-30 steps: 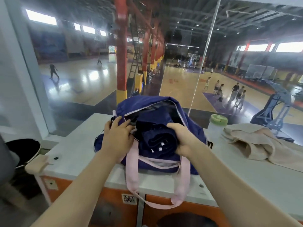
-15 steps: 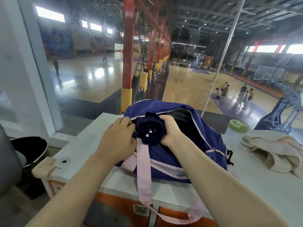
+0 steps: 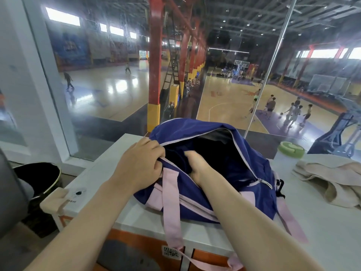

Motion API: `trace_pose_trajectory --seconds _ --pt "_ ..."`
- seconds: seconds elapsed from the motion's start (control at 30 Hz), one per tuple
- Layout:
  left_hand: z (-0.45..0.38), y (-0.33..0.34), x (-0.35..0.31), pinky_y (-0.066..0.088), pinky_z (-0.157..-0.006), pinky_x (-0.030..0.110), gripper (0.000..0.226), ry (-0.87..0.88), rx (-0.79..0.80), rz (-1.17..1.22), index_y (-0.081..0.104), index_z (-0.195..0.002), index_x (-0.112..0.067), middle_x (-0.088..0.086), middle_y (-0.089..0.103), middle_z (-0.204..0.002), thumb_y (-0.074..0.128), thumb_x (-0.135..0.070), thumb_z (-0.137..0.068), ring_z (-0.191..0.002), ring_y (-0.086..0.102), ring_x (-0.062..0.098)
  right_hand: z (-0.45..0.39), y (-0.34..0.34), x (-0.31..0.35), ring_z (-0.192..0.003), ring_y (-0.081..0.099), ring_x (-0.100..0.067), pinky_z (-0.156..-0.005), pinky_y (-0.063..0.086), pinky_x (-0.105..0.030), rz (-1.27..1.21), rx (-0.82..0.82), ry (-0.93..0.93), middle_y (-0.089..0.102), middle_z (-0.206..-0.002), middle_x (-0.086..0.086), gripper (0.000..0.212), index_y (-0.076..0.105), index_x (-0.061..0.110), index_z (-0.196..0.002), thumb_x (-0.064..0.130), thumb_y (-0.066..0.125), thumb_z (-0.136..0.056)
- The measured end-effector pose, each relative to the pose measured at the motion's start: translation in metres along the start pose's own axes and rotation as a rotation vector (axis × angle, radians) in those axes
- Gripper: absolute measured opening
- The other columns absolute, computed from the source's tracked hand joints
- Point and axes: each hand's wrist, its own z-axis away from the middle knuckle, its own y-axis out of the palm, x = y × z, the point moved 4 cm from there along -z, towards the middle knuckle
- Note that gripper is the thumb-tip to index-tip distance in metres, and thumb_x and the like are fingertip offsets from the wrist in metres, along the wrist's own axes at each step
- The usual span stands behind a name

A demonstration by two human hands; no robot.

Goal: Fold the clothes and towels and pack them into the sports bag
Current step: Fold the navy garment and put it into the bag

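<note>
A navy sports bag (image 3: 252,196) with pink straps lies unzipped on the white counter (image 3: 322,237). My left hand (image 3: 140,165) grips the near left edge of the bag's opening. Inside the opening, my right hand (image 3: 197,165) is pressed on a dark navy folded garment (image 3: 177,159), its fingers closed on the cloth and partly hidden by the bag. A crumpled beige towel (image 3: 332,182) lies on the counter to the right of the bag, apart from both hands.
A bottle with a green lid (image 3: 291,150) stands behind the towel. A glass wall rises just behind the counter, over a sports hall. A black bin (image 3: 39,178) stands on the floor at the left. The counter's front edge runs under my forearms.
The rolled dark garment went from above the bag's rim down into the bag. My right hand followed it inside. My left hand stays at the opening's edge.
</note>
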Motion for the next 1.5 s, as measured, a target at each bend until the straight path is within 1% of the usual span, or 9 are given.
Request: trace_pose_trajectory --seconds 0.13,0.3,0.43,0.6,0.77,0.87,1.03,1.33,1.5 --pt "-0.009 -0.010 -0.001 0.042 -0.066 0.029 0.017 0.026 -0.018 -0.015 0.041 -0.072 -0.029 -0.012 0.053 -0.072 0.025 -0.024 -0.075 -0.074 0.041 0.013 -0.007 0.001 0.006 -0.088 0.065 -0.028 -0.066 0.053 -0.033 0.264 -0.036 0.014 0.067 -0.114 -0.018 0.053 0.051 0.011 -0.134 0.012 0.058 -0.081" --pt "-0.009 -0.001 -0.003 0.040 -0.067 0.027 0.020 0.011 0.032 -0.028 0.042 -0.077 -0.030 -0.012 0.052 -0.082 0.022 -0.026 -0.078 -0.076 0.041 0.011 -0.009 0.017 0.020 -0.104 0.067 -0.029 -0.097 0.050 -0.046 0.144 0.049 0.015 0.073 -0.108 -0.011 0.043 0.070 0.017 -0.115 0.047 0.065 -0.084" --pt "-0.005 -0.001 -0.004 0.022 -0.058 0.015 0.019 -0.011 0.038 0.004 0.040 -0.079 -0.030 -0.012 0.053 -0.084 0.021 -0.027 -0.077 -0.077 0.036 0.008 -0.011 0.024 0.029 -0.090 0.067 -0.027 -0.074 0.054 -0.036 0.097 -0.049 -0.017 0.071 -0.102 -0.012 0.031 0.067 0.013 -0.113 0.030 0.063 -0.088" --pt "-0.008 -0.003 -0.003 0.033 -0.063 0.021 0.020 -0.018 -0.021 -0.015 0.049 -0.082 -0.025 -0.010 0.055 -0.086 0.030 -0.024 -0.081 -0.076 0.043 0.010 -0.017 0.022 0.030 -0.091 0.066 -0.023 -0.067 0.052 -0.032 -0.032 -0.051 -0.155 0.068 -0.114 -0.012 0.039 0.056 0.012 -0.129 0.014 0.059 -0.090" --pt "-0.007 0.003 0.003 0.034 -0.064 0.022 0.009 -0.009 0.010 -0.085 0.055 -0.084 -0.021 -0.006 0.055 -0.090 0.049 -0.014 -0.084 -0.078 0.050 0.013 -0.017 0.006 0.022 -0.120 0.056 -0.033 -0.098 0.046 -0.035 0.769 -0.242 -0.121 0.054 -0.135 -0.018 0.061 0.031 0.001 -0.144 0.015 0.056 -0.091" --pt "-0.007 -0.001 0.008 0.032 -0.062 0.023 0.015 -0.013 -0.010 -0.092 0.055 -0.082 -0.021 -0.006 0.054 -0.088 0.040 -0.018 -0.082 -0.075 0.046 0.012 -0.007 0.011 0.039 -0.119 0.056 -0.036 -0.087 0.043 -0.034 1.100 -0.259 -0.250 0.055 -0.133 -0.021 0.072 0.017 -0.007 -0.144 0.019 0.059 -0.091" --pt "-0.007 -0.004 0.002 0.031 -0.062 0.022 0.019 -0.001 -0.044 -0.086 0.058 -0.083 -0.020 -0.005 0.056 -0.089 0.039 -0.018 -0.083 -0.076 0.045 0.011 0.024 0.032 0.051 -0.110 0.056 -0.031 -0.088 0.050 -0.040 1.648 -0.375 -0.663 0.056 -0.124 -0.015 0.040 0.052 0.007 -0.125 0.033 0.054 -0.094" --pt "-0.005 0.007 0.003 0.044 -0.061 0.026 0.027 -0.019 -0.038 -0.043 0.060 -0.086 -0.021 -0.005 0.055 -0.093 0.033 -0.020 -0.087 -0.080 0.051 0.014 0.018 0.053 0.037 -0.117 0.054 -0.032 -0.100 0.041 -0.041 1.851 0.055 -0.710 0.057 -0.131 -0.015 0.034 0.056 0.013 -0.127 0.029 0.040 -0.101" --pt "-0.005 0.007 0.004 0.043 -0.062 0.027 0.033 0.006 -0.042 -0.049 0.062 -0.079 -0.021 -0.005 0.058 -0.087 0.029 -0.022 -0.084 -0.078 0.052 0.017 0.017 0.051 0.020 -0.130 0.041 -0.035 -0.111 0.034 -0.045 1.971 -0.004 -0.630 0.042 -0.142 -0.018 0.041 0.047 0.014 -0.139 0.031 0.041 -0.102"
